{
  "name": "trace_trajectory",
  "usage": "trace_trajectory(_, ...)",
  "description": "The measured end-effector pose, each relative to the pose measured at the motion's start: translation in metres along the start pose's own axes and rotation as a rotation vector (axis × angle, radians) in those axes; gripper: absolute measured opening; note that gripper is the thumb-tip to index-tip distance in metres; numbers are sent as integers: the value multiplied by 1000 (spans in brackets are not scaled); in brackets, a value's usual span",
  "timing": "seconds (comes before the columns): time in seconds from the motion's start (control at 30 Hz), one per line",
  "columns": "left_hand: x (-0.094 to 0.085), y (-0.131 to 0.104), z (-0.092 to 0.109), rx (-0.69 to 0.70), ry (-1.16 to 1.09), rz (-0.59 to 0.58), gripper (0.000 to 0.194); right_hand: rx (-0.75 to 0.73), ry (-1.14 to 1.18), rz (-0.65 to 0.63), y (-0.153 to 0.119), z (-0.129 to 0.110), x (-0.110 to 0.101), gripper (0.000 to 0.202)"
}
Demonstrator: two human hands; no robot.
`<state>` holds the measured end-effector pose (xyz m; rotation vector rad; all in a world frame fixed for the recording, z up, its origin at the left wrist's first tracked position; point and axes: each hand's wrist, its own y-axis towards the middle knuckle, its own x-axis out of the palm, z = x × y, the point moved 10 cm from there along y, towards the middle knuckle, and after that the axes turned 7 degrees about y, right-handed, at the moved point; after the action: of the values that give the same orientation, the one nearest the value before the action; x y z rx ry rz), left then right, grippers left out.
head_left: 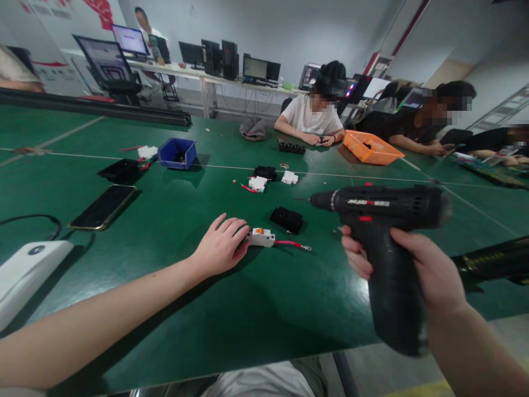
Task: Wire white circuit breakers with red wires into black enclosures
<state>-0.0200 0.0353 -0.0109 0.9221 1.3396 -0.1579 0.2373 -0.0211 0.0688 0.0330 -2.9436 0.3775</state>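
My right hand [433, 270] grips the handle of a black cordless drill [384, 207], held above the table with its thin bit pointing left. On the green table my left hand [223, 245] holds the left end of a small white circuit breaker [262, 237] with an orange switch. A short red wire [288, 243] with a metal ring terminal runs out from its right side. Just behind the breaker lies a black plastic piece [287, 219]. The drill bit is clear of the breaker, up and to its right.
Farther back are more white breakers [258, 184], a blue bin [177, 154] and an orange tray [371, 148]. A phone [103, 207] and a white device [31, 278] lie at left. A black cylindrical object [496, 259] is at right. Several people sit beyond.
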Motion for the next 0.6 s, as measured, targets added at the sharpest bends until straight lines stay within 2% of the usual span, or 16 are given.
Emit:
trace_trajectory(0.07, -1, 0, 1, 5, 0, 7, 38, -101, 0, 105, 28, -4, -20, 43)
trace_trajectory(0.13, -2, 0, 4, 17, 2, 29, 46, -195, -153, 251, 60, -6, -48, 44)
trace_trajectory(0.2, -5, -1, 9, 55, 9, 54, 54, -250, -419, 386, 90, -5, -75, 49)
trace_trajectory(0.3, -8, -4, 20, 154, 35, 72, 61, -261, -947, 571, 122, -2, -108, 53)
trace_trajectory(0.4, -6, -6, 32, 254, 62, 45, 66, -193, -1286, 543, 143, 9, -126, 60)
trace_trajectory(0.6, 6, -2, 38, 314, 51, -61, 67, -53, -1480, 448, 152, 27, -144, 62)
